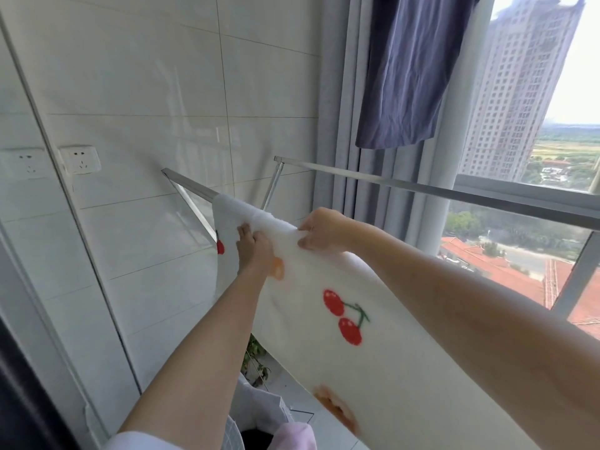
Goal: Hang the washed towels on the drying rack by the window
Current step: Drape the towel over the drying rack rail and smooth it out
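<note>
One towel [373, 319] is already over the near rail [191, 186] of the drying rack, at about 10 o'clock from the middle of the view, so this part of the task seems almost done. It lies across the rail and hangs down on the near side toward 5 o'clock. Both hands are at the fold on top. The right hand [319, 230] pinches the cloth between its curled fingers and thumb. The left hand [255, 248], just beside it toward 9 o'clock, also holds the cloth at the fold, though its grip is less clear to see. Probably they are spreading or straightening the towel along the rail.

The far rail [422, 186], near the window [552, 141] at 2 o'clock, carries nothing. At 6 o'clock a pink cloth [295, 433] shows low in the view; it may be another piece waiting, but this cannot be told for sure. So at least some hanging is likely left.

The towel is white and looks thick and fluffy, with red cherries [344, 316] printed on it and some orange marks. It looks soft and a bit heavy, and is bunched at the fold.
</note>
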Available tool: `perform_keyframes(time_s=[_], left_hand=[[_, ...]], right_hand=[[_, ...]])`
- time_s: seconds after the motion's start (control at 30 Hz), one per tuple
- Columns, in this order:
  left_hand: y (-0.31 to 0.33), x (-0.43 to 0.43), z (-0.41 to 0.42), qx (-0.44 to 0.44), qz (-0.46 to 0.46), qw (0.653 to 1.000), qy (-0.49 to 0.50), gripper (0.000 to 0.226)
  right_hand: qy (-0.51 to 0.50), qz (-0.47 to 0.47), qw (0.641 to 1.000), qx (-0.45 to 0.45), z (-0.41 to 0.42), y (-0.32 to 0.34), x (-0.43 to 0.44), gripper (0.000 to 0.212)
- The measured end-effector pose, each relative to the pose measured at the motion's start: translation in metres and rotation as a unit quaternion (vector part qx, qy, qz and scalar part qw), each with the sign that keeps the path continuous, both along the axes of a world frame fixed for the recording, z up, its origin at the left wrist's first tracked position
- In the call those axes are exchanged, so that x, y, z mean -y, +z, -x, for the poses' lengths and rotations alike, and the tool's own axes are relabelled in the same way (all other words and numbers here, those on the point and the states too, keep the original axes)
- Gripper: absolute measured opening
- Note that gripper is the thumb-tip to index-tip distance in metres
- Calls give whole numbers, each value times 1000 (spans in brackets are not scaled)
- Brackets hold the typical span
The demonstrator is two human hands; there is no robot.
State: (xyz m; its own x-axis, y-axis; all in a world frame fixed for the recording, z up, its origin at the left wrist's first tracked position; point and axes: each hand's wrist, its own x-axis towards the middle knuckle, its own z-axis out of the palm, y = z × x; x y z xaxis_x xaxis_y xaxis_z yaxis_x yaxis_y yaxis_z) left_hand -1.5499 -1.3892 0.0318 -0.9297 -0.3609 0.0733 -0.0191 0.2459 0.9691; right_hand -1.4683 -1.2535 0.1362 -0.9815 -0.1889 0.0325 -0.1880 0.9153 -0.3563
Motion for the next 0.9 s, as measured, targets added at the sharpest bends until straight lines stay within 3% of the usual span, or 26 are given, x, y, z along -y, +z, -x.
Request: perform_keyframes(time_s=[0.13, 0.3, 0.47, 0.7, 0.9], left_hand=[[2, -3, -2, -39, -39, 999, 1, 62], [36, -3, 7, -27, -7, 1000, 4, 81], [46, 9, 26, 64, 42, 997, -15, 78], [44, 33, 46, 70, 80, 994, -34, 78], [34, 29, 61, 67, 116, 991, 20, 70]], right_hand=[[26, 29, 999, -27, 0, 2, -4, 51], [33, 71, 997, -23, 4, 0, -5, 66], [13, 23, 999, 21, 12, -6, 4, 67], [32, 39, 998, 27, 14, -6, 10, 67], [45, 27, 998, 34, 16, -11, 12, 69]])
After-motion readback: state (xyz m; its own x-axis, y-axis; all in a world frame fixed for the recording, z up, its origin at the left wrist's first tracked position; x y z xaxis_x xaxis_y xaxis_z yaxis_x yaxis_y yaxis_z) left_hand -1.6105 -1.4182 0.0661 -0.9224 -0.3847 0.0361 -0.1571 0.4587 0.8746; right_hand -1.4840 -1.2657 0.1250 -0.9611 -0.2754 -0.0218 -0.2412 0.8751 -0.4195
